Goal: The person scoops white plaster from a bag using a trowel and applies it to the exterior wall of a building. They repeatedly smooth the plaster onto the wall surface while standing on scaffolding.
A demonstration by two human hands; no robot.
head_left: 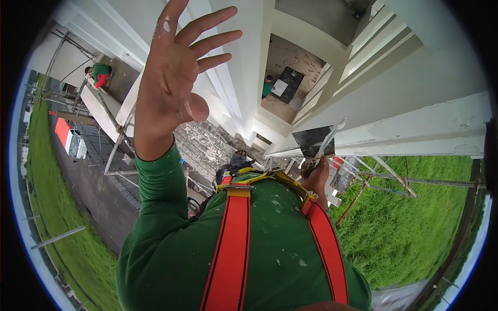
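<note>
Left hand [175, 78] raised, splayed wide (flecked white); right hand [317, 173] grasping white-smeared tool [329, 138].

Head-worn fisheye — facing down.

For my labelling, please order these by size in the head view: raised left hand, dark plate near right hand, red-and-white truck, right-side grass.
Largest first:
1. right-side grass
2. raised left hand
3. dark plate and red-and-white truck: too alike to rank
</note>
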